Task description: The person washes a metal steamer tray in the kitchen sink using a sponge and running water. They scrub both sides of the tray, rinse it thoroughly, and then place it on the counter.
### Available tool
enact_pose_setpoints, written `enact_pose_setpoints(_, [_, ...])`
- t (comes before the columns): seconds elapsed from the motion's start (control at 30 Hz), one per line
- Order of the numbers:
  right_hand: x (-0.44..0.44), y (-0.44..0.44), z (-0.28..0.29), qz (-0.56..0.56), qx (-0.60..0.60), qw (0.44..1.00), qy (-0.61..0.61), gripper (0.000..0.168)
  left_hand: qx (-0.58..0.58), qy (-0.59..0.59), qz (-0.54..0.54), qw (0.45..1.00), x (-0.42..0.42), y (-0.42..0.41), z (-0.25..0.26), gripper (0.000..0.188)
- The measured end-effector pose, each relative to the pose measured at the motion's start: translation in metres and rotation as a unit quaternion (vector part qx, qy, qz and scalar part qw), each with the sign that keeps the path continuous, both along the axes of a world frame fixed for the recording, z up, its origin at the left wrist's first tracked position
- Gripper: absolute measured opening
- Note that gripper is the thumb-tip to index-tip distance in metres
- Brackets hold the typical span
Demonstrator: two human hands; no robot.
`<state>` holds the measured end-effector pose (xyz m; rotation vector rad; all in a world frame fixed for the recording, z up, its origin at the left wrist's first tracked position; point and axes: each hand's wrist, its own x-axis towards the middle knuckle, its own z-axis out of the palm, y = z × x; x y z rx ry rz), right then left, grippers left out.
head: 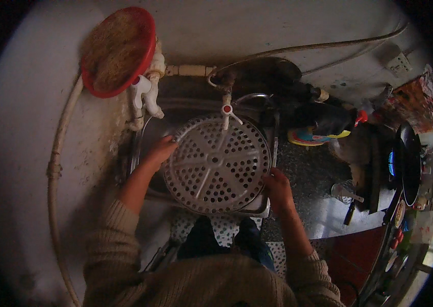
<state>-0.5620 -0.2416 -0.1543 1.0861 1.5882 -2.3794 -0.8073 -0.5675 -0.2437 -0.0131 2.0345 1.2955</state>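
A round metal steamer tray [208, 169], pierced with many holes, lies over a stainless steel sink [254, 212]. My left hand [161, 152] grips its left rim, thumb towards the top edge. On the opposite side, my right hand [279, 188] holds the right rim, slightly lower. The tray hides most of the basin beneath it. A white plastic tap [226, 110] with a red dot reaches over the tray's far part; no running water can be made out.
A second white tap [148, 96] and a red-rimmed round container [151, 50] are at the left wall. Right of the sink, the dark speckled countertop [301, 180] bears a clear cup [341, 192]. Farther right, a black pan [410, 165] sits by a blue gas flame [391, 163].
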Motion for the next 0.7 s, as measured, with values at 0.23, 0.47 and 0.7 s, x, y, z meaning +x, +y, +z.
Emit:
enact_pose_setpoints(0.23, [0.023,-0.013,0.036,-0.013,0.111,0.993,0.032,0.033,0.067,-0.087,0.016,0.994,-0.015,0.034,-0.048,0.042])
enact_pose_setpoints(0.47, [0.030,0.003,0.033,-0.043,0.215,0.976,0.020,0.035,0.041,-0.147,0.038,0.988,0.003,0.083,-0.004,0.051])
enact_pose_setpoints(0.7, [-0.021,-0.005,-0.010,-0.050,0.165,0.984,0.041,0.032,0.246,-0.156,0.237,0.927,-0.015,-0.020,-0.076,0.040])
